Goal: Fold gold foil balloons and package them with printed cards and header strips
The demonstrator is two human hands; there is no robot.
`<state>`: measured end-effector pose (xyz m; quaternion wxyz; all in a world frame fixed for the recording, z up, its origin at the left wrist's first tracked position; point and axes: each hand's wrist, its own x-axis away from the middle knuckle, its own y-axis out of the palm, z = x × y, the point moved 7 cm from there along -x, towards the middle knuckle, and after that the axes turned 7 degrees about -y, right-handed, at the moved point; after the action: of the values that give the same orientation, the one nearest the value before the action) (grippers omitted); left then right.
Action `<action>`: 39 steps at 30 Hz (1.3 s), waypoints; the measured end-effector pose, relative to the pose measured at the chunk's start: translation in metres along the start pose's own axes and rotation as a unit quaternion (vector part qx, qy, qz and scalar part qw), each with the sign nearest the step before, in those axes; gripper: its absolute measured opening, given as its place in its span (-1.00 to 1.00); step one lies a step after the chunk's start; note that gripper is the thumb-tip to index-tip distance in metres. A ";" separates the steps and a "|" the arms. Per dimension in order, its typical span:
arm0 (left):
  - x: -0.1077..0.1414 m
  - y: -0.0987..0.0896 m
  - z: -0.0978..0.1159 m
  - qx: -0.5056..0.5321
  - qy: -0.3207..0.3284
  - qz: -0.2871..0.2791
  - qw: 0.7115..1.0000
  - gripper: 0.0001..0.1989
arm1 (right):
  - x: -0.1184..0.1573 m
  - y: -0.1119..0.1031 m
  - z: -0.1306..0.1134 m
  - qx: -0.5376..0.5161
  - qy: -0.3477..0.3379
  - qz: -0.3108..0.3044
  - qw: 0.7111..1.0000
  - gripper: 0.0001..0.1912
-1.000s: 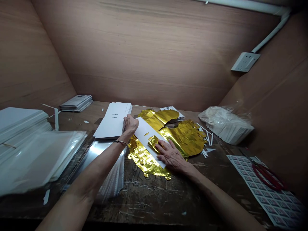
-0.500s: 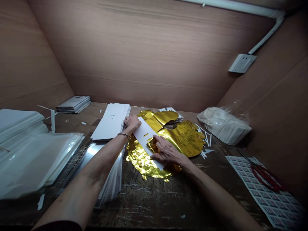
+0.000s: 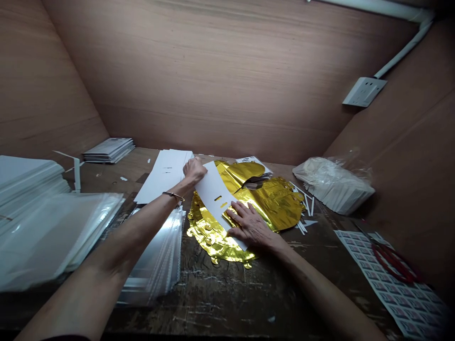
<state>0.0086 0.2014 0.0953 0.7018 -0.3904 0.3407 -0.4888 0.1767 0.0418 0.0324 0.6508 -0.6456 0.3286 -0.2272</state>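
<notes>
at far left, clear plastic sleeves (image 3: 53,241) are lying near a white card stack (image 3: 161,177). our left hand (image 3: 195,169) is clamping its fingers on the far end of the slotted white card (image 3: 211,182), which is bowing above spread gold foil (image 3: 277,208). our right hand (image 3: 250,226) is resting over the card's near end and a folded foil piece (image 3: 232,218), fingers slightly apart. too hard a pull, we are judging, could crease the card or let slick foil slide. our left fingertips are hiding; the right palm is covering folded foil; red-handled scissors (image 3: 396,266) are blurring into shadow.
</notes>
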 end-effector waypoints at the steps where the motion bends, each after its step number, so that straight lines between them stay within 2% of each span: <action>1: 0.002 -0.005 0.001 0.043 0.003 -0.024 0.999 -0.79 | 0.000 0.002 0.002 -0.003 0.006 -0.003 1.000 -0.42; 3: 0.012 -0.013 0.005 0.161 0.033 -0.110 0.980 -0.76 | 0.000 0.005 0.006 -0.010 0.016 -0.007 1.000 -0.40; 4: 0.021 -0.017 0.009 0.229 0.064 -0.166 0.957 -0.71 | 0.000 0.006 0.007 -0.014 0.018 -0.008 1.000 -0.39; 7: 0.061 -0.023 0.023 0.401 0.179 -0.312 0.842 -0.53 | 0.000 0.004 0.006 -0.024 0.015 0.002 1.000 -0.40; 8: 0.076 -0.022 0.024 0.436 0.209 -0.336 0.808 -0.46 | 0.000 0.002 0.004 -0.027 0.012 0.010 1.000 -0.40; 9: 0.088 -0.018 0.024 0.458 0.229 -0.341 0.789 -0.41 | -0.001 0.000 0.003 -0.030 0.009 0.019 0.999 -0.41; 11: 0.110 -0.002 0.022 0.442 0.258 -0.324 0.796 -0.36 | -0.002 -0.002 0.001 -0.039 0.002 0.042 0.998 -0.43; 14: 0.143 0.033 0.024 0.277 0.347 -0.321 0.837 -0.33 | -0.004 0.001 0.002 -0.064 -0.007 0.069 0.996 -0.42; 17: 0.168 0.058 0.024 0.091 0.464 -0.283 0.835 -0.27 | -0.003 0.017 0.004 -0.065 -0.022 0.032 0.997 -0.41; 19: 0.175 0.065 0.019 0.036 0.499 -0.252 0.828 -0.25 | -0.001 0.028 0.006 -0.052 -0.012 -0.005 0.999 -0.47; 22: 0.176 0.071 0.012 0.021 0.510 -0.241 0.825 -0.26 | 0.002 0.029 0.011 -0.032 0.030 0.017 0.999 -0.55; 25: 0.177 0.072 0.011 0.007 0.515 -0.234 0.825 -0.24 | 0.007 0.022 0.017 -0.021 0.054 0.054 0.997 -0.53; 27: 0.179 0.072 0.012 -0.011 0.516 -0.234 0.824 -0.24 | 0.014 0.016 0.025 -0.020 0.065 0.047 0.997 -0.49; 30: 0.183 0.071 0.015 -0.034 0.516 -0.243 0.820 -0.24 | 0.032 -0.003 0.048 -0.011 0.118 0.022 0.993 -0.43; 33: 0.186 0.070 0.016 -0.042 0.515 -0.252 0.818 -0.23 | 0.048 -0.036 0.063 0.034 0.184 0.063 0.980 -0.53; 35: 0.188 0.070 0.016 -0.039 0.513 -0.254 0.819 -0.22 | 0.047 -0.046 0.053 0.055 0.154 0.091 0.982 -0.55; 36: 0.188 0.070 0.016 -0.033 0.513 -0.254 0.819 -0.22 | 0.042 -0.042 0.044 0.054 0.116 0.083 0.988 -0.54; 38: 0.186 0.069 0.017 -0.008 0.520 -0.252 0.816 -0.24 | 0.033 -0.022 0.023 0.028 0.043 0.030 0.998 -0.49; 39: 0.182 0.067 0.018 0.014 0.517 -0.247 0.820 -0.26 | 0.029 -0.009 0.017 0.014 0.028 0.001 1.000 -0.46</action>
<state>0.1048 0.0462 0.0270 0.2841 -0.1414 0.5385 -0.7806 0.2099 0.0317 0.0367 0.6502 -0.6297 0.3442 -0.2495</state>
